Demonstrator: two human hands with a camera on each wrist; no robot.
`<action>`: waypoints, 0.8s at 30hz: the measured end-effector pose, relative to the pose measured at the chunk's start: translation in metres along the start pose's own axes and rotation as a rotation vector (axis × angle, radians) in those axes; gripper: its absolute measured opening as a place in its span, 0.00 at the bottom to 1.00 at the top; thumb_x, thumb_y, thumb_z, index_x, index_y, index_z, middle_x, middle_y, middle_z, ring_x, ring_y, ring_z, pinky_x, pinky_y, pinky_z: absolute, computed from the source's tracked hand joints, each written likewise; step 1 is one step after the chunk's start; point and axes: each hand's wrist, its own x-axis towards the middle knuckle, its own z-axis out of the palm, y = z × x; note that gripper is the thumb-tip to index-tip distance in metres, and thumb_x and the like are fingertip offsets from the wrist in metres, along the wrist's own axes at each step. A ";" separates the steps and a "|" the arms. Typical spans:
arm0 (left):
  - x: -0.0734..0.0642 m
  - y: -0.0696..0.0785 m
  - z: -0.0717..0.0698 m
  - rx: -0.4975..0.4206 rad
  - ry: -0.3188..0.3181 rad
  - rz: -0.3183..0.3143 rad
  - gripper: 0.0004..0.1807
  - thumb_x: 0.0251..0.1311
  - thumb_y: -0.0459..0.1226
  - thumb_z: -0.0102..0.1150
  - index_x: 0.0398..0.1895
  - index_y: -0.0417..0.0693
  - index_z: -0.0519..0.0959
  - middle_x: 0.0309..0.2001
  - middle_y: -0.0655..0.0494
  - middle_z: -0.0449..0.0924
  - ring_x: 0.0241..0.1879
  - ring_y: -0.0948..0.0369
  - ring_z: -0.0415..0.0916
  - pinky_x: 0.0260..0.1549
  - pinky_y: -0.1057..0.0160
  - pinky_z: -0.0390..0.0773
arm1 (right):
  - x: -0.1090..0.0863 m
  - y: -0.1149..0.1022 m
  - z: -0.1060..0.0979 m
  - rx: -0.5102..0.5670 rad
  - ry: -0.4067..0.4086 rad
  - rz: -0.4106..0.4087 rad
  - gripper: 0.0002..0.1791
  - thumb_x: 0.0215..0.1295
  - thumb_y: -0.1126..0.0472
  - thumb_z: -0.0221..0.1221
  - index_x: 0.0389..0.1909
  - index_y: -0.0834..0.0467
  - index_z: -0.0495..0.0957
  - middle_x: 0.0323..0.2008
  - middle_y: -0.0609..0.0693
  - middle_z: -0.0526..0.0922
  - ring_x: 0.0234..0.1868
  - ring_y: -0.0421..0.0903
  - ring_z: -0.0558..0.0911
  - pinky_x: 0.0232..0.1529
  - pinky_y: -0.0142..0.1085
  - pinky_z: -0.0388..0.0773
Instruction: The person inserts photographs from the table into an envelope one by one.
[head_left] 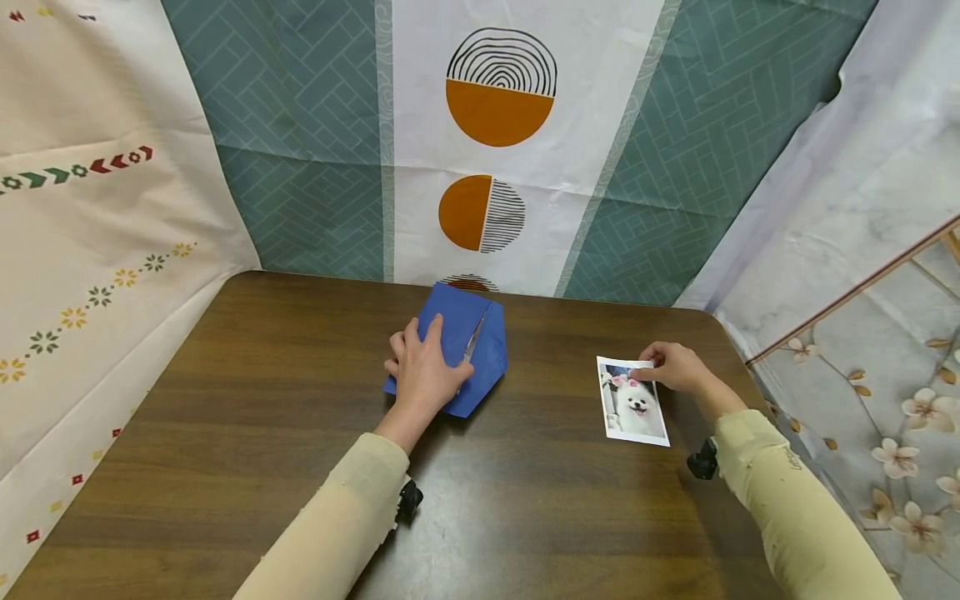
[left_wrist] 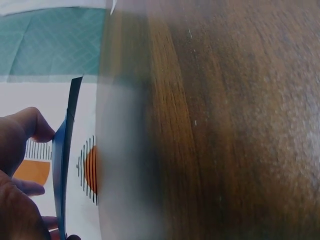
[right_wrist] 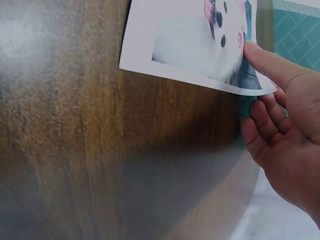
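Observation:
A blue paper envelope (head_left: 489, 354) is near the table's back edge, with a narrow pale slit along its opening. My left hand (head_left: 426, 367) holds it with fingers spread over its face and the thumb by the slit. In the left wrist view the envelope (left_wrist: 63, 155) appears edge-on, tilted up, with the left hand (left_wrist: 17, 150) against it. On the right, my right hand (head_left: 675, 367) pinches the top right corner of a white-bordered photo (head_left: 636, 408) of a fluffy white dog. The right wrist view shows the thumb on the photo's (right_wrist: 195, 42) face and the other fingers curled behind.
The brown wooden table (head_left: 525, 500) spreads under both hands. A patterned cloth (head_left: 315, 167) hangs right behind its back edge. White floral sheets (head_left: 885, 400) border the right side, and a cream cloth (head_left: 97, 275) hangs along the left.

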 end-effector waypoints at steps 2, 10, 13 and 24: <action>0.000 0.000 0.000 -0.003 0.001 0.002 0.50 0.60 0.46 0.76 0.84 0.50 0.63 0.82 0.35 0.51 0.78 0.35 0.46 0.63 0.28 0.57 | 0.000 0.000 0.001 0.001 0.007 -0.011 0.20 0.62 0.51 0.77 0.39 0.62 0.82 0.30 0.49 0.77 0.33 0.48 0.73 0.36 0.41 0.68; 0.000 0.001 0.000 -0.005 0.006 0.010 0.49 0.61 0.46 0.75 0.84 0.49 0.63 0.82 0.34 0.50 0.78 0.35 0.45 0.64 0.27 0.56 | -0.003 -0.007 0.004 0.098 0.064 -0.041 0.14 0.67 0.57 0.73 0.41 0.62 0.80 0.34 0.51 0.81 0.36 0.46 0.75 0.37 0.39 0.72; 0.000 0.001 0.000 -0.008 0.014 0.012 0.49 0.61 0.46 0.75 0.83 0.49 0.64 0.82 0.34 0.51 0.78 0.35 0.46 0.63 0.27 0.57 | -0.002 -0.015 0.003 0.193 0.075 -0.042 0.14 0.70 0.57 0.71 0.45 0.64 0.82 0.35 0.52 0.82 0.36 0.45 0.75 0.36 0.37 0.73; 0.000 0.002 -0.001 -0.008 0.016 0.015 0.48 0.60 0.45 0.75 0.83 0.49 0.65 0.83 0.35 0.50 0.78 0.35 0.46 0.63 0.28 0.57 | 0.003 -0.051 -0.003 0.459 0.014 0.031 0.20 0.72 0.52 0.71 0.51 0.64 0.81 0.33 0.47 0.81 0.36 0.46 0.78 0.40 0.41 0.78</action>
